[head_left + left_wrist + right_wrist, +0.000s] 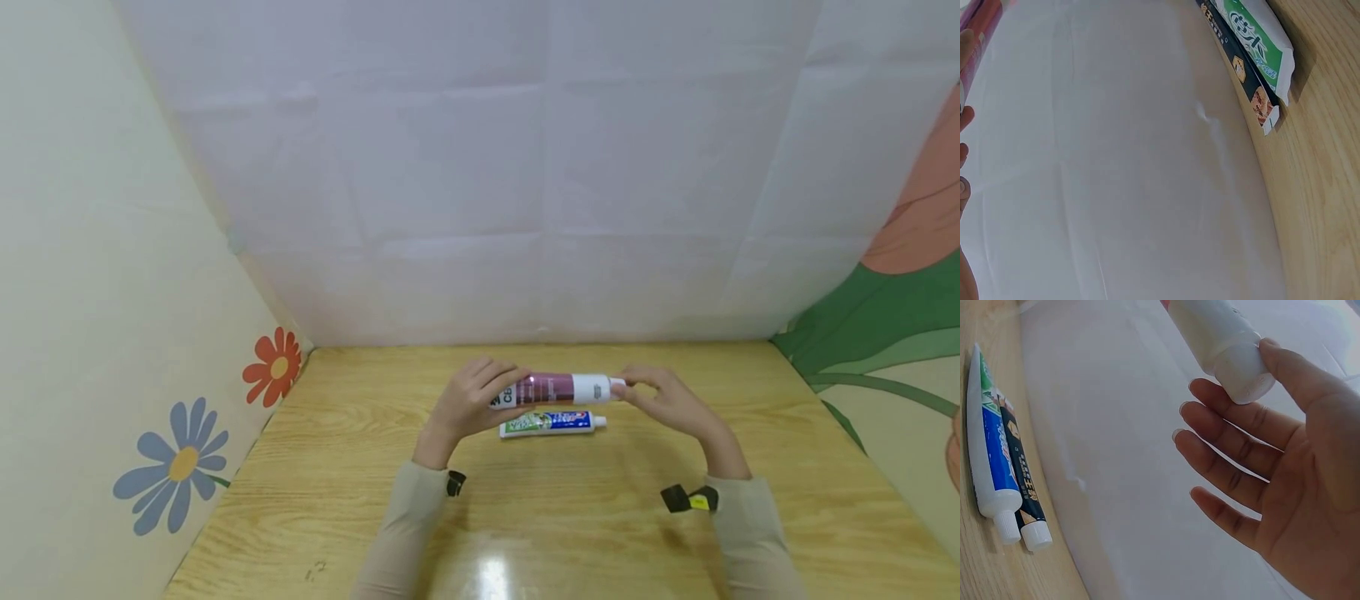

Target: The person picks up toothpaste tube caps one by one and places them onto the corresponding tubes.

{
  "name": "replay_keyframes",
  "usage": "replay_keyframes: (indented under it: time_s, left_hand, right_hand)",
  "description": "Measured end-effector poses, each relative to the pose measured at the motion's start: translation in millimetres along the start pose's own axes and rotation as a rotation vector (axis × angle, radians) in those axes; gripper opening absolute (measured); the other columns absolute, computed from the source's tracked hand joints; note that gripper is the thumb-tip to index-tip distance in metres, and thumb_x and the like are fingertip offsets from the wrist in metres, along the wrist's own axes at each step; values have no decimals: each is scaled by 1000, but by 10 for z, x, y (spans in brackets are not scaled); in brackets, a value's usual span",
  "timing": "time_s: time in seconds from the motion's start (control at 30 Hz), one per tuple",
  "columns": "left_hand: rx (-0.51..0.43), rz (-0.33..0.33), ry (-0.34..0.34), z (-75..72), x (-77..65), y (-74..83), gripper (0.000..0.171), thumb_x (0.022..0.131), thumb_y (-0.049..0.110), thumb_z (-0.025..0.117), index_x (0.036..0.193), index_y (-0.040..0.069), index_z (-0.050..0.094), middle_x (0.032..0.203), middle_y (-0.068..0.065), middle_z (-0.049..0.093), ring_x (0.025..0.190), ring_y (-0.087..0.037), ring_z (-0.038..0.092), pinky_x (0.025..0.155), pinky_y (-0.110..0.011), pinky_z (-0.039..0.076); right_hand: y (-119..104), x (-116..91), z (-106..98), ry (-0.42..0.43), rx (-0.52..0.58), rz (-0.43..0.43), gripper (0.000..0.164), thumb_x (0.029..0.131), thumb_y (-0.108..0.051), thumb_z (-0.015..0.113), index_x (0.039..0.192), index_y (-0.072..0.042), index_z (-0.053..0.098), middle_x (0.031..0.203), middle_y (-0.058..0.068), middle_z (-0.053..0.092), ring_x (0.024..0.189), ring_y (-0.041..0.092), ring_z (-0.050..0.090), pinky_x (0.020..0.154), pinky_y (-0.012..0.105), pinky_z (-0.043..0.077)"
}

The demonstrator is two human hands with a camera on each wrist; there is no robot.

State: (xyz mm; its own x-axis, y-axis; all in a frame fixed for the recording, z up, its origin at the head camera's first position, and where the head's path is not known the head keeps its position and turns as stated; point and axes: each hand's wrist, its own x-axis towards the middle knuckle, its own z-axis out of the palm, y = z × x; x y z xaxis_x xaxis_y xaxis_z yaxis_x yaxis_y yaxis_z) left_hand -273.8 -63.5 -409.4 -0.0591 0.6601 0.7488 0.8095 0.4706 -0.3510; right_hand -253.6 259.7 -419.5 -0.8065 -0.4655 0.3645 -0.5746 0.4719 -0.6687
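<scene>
A purple and white toothpaste tube [551, 388] is held up lengthwise above the table, its capped end to the right. My left hand [476, 400] grips the printed tail end, fingers over the top and thumb below. At the other end, my right hand [671, 408] pinches the white cap [1244, 372] between thumb and index finger; its other fingers are spread. Beneath lies a blue and green toothpaste tube [551, 423], cap to the right. Beside it, a black toothpaste tube [1024, 469] with a white cap shows in both wrist views; the head view hides it.
The wooden table [337, 500] ends at a white sheet [450, 167] hung behind it. A wall [60, 292] with painted flowers stands on the left, and a painted panel [900, 333] on the right.
</scene>
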Motion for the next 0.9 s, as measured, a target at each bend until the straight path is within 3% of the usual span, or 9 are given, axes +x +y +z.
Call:
replay_keyframes:
  time_s: [0.13,0.37,0.5,0.73,0.9]
  left_hand:
    - [3,-3,-3,2,2,5,56,67,41,80,112,11,65,98,-3,66,82,-13,59,74,-21,52]
    - [0,-7,-14,11,6,14,56,67,41,80,112,11,64,98,-2,66,83,-13,58,76,-22,52]
    - [-2,-1,-7,20,3,14,56,67,40,80,112,11,65,98,-2,66,83,-13,59,76,-22,52]
    - [3,8,5,29,6,12,55,68,41,79,112,11,65,98,-2,66,84,-13,59,78,-22,52]
    - [-2,2,9,25,9,9,56,68,41,80,112,11,64,98,-2,66,84,-13,59,78,-22,52]
  right_hand:
    - [-34,3,-11,-3,-10,13,14,94,-12,53,95,-13,67,92,-2,65,87,12,58,82,42,46]
    - [-348,-19,-102,-33,8,11,19,96,-9,49,88,-9,66,85,-1,65,83,9,58,78,38,46]
    - [-385,-21,-112,-37,20,9,20,96,-9,48,86,-8,66,84,3,65,81,11,58,77,37,46]
    - [-325,-14,-96,-34,11,-2,20,96,-8,48,88,-9,66,85,2,65,81,10,59,76,37,46]
    - [-76,4,-36,-29,-3,-9,21,97,-11,46,93,-12,66,88,-2,65,84,9,59,77,37,47]
